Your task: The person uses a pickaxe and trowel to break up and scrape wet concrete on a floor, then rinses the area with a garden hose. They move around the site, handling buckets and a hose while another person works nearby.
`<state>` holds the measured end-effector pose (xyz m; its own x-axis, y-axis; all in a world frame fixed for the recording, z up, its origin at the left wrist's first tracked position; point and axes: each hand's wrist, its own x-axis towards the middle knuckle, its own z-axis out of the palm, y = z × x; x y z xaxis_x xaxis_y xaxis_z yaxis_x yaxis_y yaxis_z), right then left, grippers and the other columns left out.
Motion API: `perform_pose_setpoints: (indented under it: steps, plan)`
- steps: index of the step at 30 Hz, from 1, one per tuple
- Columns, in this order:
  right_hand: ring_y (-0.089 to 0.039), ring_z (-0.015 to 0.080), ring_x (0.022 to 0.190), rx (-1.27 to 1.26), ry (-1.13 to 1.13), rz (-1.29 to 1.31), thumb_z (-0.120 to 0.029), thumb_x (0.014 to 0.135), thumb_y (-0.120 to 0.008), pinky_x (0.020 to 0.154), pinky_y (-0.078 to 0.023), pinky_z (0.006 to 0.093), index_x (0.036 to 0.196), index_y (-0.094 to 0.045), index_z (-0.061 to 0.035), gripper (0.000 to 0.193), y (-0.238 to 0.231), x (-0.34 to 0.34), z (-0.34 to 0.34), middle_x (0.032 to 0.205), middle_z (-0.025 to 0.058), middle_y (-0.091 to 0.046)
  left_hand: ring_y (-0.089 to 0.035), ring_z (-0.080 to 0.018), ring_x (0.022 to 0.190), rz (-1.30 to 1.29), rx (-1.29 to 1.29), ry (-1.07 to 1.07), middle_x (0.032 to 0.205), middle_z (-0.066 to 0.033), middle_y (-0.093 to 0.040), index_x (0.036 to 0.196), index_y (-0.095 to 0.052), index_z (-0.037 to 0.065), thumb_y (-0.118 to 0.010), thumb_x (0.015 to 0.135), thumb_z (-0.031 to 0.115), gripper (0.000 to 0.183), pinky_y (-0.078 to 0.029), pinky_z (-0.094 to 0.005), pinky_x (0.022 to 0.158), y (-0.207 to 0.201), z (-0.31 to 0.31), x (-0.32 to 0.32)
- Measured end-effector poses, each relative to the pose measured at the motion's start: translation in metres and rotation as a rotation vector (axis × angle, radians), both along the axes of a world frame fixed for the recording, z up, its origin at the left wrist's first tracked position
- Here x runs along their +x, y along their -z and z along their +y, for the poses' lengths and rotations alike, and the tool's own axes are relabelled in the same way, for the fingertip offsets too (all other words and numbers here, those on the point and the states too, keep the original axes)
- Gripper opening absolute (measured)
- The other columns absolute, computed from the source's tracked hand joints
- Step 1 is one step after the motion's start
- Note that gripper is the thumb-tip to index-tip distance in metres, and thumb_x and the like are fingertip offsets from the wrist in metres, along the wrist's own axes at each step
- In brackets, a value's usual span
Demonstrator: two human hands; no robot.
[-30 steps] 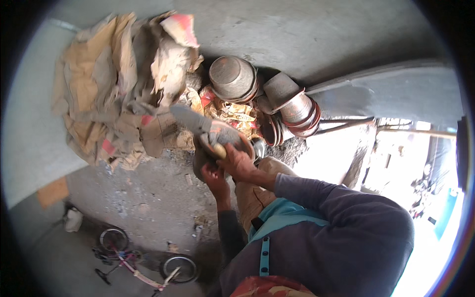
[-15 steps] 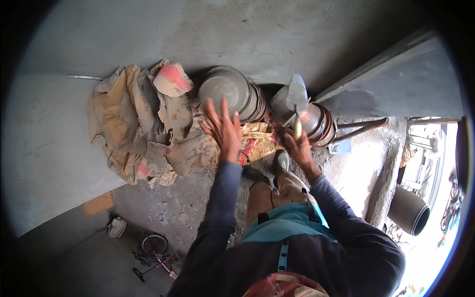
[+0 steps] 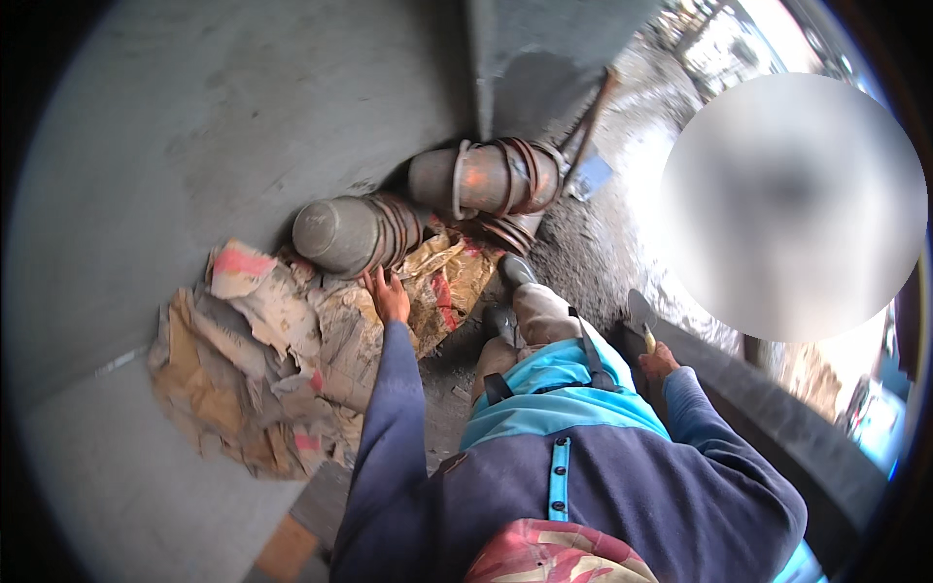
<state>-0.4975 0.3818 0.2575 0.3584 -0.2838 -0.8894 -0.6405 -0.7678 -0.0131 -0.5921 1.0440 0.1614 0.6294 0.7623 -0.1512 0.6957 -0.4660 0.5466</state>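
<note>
My left hand (image 3: 389, 295) reaches forward with its fingers apart, close to the lower side of a stack of grey, mortar-stained buckets (image 3: 335, 233); whether the fingertips touch it I cannot tell. A second stack of dirty buckets (image 3: 486, 180), with orange-brown patches and rims, lies tipped over just beyond, to the right. Held low at my right side is a trowel (image 3: 639, 313); my right hand (image 3: 661, 361) is closed round its pale handle, and the blade points away from me.
Torn brown paper sacks (image 3: 292, 350) cover the floor at left, against the grey wall (image 3: 243, 97). A wooden handle (image 3: 591, 117) slants up behind the buckets. A low ledge (image 3: 777, 418) runs along my right. A blurred round patch hides the upper right.
My view has swung to the right. My right hand has lowered the trowel from beside the buckets to my right side. My left hand is now lower, by the left stack.
</note>
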Motion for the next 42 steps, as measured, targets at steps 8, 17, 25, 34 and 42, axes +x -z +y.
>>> perform_pose_setpoints:
  steps: [8,17,25,34,42]
  plan:
    - [-0.066,0.0223,0.080,0.191,0.426,-0.320,-0.026,0.084,-0.075,0.067,-0.051,0.0401,0.106,-0.059,0.0000,0.038,-0.008,-0.175,0.022,0.087,0.0121,-0.066,-0.066,-0.0342,0.101,0.397,-0.733,-0.229,0.112,-0.0191,-0.068,0.116,-0.065,-0.002,-0.057,0.097,0.029,0.037,-0.051,-0.0426,0.085,0.065,-0.130,-0.220]
    - [-0.066,0.0143,0.079,0.254,0.799,-0.662,-0.015,0.090,-0.069,0.063,-0.054,0.0297,0.111,-0.053,-0.0067,0.027,-0.042,-0.111,-0.001,0.095,0.0058,-0.063,-0.066,-0.0223,0.085,0.675,-0.914,0.325,0.102,-0.0081,-0.067,0.120,-0.062,0.009,-0.054,0.095,0.020,0.029,-0.046,-0.0344,0.059,0.033,-0.143,-0.208]
    - [-0.066,0.0151,0.077,0.349,0.924,-0.828,-0.016,0.090,-0.069,0.061,-0.054,0.0302,0.116,-0.052,-0.0043,0.033,-0.051,0.015,-0.087,0.094,0.0067,-0.063,-0.064,-0.0155,0.072,0.406,-0.908,0.274,0.096,-0.0014,-0.065,0.122,-0.060,0.015,-0.054,0.096,0.019,0.027,-0.043,-0.0300,0.050,0.035,-0.137,0.139]
    - [-0.063,0.0170,0.065,0.455,1.372,-0.516,-0.013,0.092,-0.066,0.052,-0.052,0.0312,0.104,-0.057,-0.0056,0.017,-0.014,0.103,-0.195,0.081,0.0063,-0.065,-0.068,-0.0174,0.094,0.239,-0.906,0.461,0.113,-0.0067,-0.067,0.132,-0.055,0.010,-0.050,0.101,0.031,0.037,-0.049,-0.0309,0.068,-0.053,-0.337,0.385]
    - [-0.066,0.0194,0.071,0.363,1.617,-0.460,-0.020,0.095,-0.065,0.055,-0.057,0.0355,0.110,-0.056,-0.0045,0.024,-0.017,0.134,-0.241,0.090,0.0102,-0.065,-0.068,-0.0208,0.097,0.511,-0.859,0.499,0.113,-0.0065,-0.069,0.126,-0.060,0.011,-0.052,0.099,0.033,0.035,-0.052,-0.0374,0.076,-0.077,-0.466,0.400]
